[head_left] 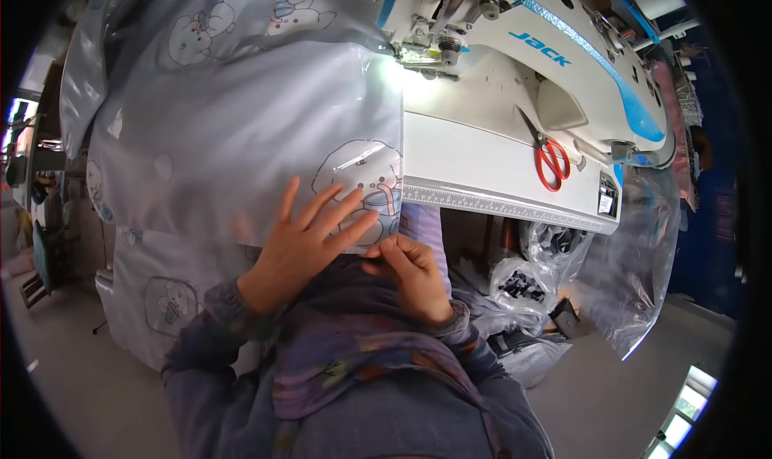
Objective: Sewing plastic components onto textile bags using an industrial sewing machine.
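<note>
A large sheet of shiny grey plastic-like fabric (241, 129), printed with cartoon animals, spreads over the left of the sewing table and hangs down its front. Its right edge runs up to the needle area of a white and blue sewing machine (555, 53), lit by a small lamp. My left hand (301, 238) lies on the sheet with fingers spread, beside a printed white animal. At the sheet's near right corner, my right hand (414, 276) pinches the edge between thumb and fingers.
Red-handled scissors (552, 163) rest on the machine bed. A ruler strip (498, 205) lines the table's front edge. Below, clear plastic bags (523, 286) hold dark scraps. A transparent plastic sheet (635, 266) hangs at the right.
</note>
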The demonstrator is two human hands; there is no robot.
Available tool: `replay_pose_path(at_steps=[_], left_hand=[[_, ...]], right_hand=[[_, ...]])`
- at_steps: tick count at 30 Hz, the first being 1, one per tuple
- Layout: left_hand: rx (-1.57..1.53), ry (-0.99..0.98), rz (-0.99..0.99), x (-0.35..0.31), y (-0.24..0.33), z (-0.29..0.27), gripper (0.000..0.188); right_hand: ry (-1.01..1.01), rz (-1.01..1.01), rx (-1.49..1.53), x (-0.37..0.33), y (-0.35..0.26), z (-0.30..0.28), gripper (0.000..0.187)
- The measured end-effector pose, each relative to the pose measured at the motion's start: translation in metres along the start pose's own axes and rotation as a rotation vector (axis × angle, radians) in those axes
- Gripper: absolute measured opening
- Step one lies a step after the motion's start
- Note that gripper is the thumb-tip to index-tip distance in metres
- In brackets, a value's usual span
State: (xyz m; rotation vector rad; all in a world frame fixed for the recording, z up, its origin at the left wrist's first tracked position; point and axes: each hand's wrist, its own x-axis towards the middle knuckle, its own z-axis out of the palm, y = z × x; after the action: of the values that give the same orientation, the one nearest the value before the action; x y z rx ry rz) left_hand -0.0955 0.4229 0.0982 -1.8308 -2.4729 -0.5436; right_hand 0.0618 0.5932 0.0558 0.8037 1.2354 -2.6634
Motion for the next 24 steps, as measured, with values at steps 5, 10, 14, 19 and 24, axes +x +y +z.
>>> replay_pose_path(at_steps=[5, 10, 14, 19, 24], left_hand=[[-0.110, 0.161, 0.060, -0.006, -0.005, 0.013, 0.044], [-0.121, 0.142, 0.073, -0.014, -0.007, 0.015, 0.042], [-0.160, 0.146, 0.082, -0.015, -0.013, 0.016, 0.041], [-0.128, 0.142, 0.103, -0.009, -0.023, 0.023, 0.040], [-0.091, 0.183, 0.116, 0.007, -0.036, 0.025, 0.037]], right_hand=[[0.203, -0.154, -0.189, 0.008, -0.031, -0.001, 0.014], [0.102, -0.178, -0.456, 0.023, -0.039, -0.003, 0.035], [0.095, -0.129, -0.365, 0.027, -0.035, -0.003, 0.037], [0.064, -0.189, -0.458, 0.032, -0.040, -0.001, 0.038], [0.057, -0.267, -0.661, 0.038, -0.053, 0.005, 0.036]])
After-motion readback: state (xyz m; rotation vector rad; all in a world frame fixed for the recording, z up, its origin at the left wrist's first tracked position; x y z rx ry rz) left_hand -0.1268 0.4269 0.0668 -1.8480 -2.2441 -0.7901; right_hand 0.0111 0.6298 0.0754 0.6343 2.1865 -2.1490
